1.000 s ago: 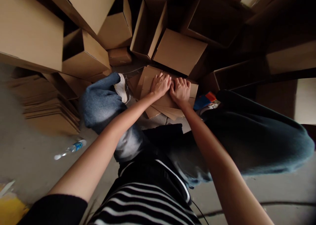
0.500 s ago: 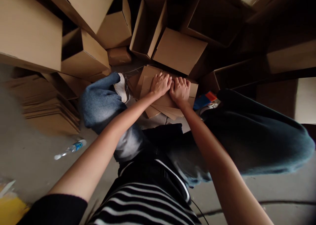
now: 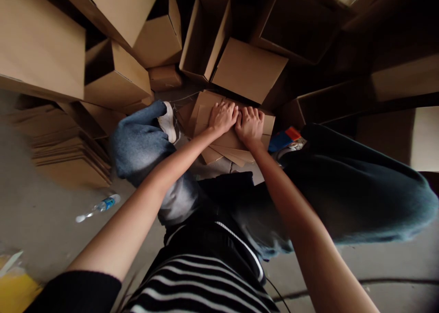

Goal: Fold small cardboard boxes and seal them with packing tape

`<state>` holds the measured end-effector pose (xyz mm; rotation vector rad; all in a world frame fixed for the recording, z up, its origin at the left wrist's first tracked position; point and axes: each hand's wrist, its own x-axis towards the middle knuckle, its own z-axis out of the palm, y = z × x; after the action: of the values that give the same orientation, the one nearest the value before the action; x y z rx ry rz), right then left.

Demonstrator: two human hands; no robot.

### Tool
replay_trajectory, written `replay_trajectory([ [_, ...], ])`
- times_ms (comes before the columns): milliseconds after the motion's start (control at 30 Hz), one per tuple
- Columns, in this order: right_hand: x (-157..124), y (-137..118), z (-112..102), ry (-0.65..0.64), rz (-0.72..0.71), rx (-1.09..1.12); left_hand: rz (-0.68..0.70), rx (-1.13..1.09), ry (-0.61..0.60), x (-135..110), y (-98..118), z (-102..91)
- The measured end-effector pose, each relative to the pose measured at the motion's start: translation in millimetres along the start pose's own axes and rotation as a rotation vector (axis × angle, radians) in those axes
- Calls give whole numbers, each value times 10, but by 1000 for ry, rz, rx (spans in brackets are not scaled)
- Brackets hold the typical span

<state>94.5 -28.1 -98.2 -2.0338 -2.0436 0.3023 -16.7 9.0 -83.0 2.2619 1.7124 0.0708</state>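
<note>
Flat cardboard sheets (image 3: 203,124) lie in a loose, fanned pile on the floor between my feet. My left hand (image 3: 222,117) is closed on the top sheet, its fingers curled over the cardboard. Right beside it, my right hand (image 3: 250,124) rests on the same sheet, also with curled fingers. The two thumbs nearly meet in the middle. What lies beneath the fingertips is hidden from this angle.
Open cardboard boxes (image 3: 206,38) crowd the area ahead. More flattened cardboard (image 3: 73,162) is stacked to the left, near a clear plastic bottle (image 3: 103,205). A blue and orange packet (image 3: 284,138) lies by my right foot. A dark cable (image 3: 394,281) crosses the floor behind.
</note>
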Motion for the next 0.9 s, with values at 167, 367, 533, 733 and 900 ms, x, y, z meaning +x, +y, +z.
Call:
replay_trajectory([
  [167,5,6,6,1,0,14,-4,-2,-5,6,1,-4],
  [367,28,9,-4,-2,-4,24,-12,-35,-7,26,2,-11],
  [533,61,14,-6,-11,1,21,-11,-37,-1,60,2,-9],
  [733,98,30,5,-10,0,23,-17,-47,-3,108,1,-13],
  [900,90,33,15,-9,-2,23,-28,-69,1,103,4,5],
])
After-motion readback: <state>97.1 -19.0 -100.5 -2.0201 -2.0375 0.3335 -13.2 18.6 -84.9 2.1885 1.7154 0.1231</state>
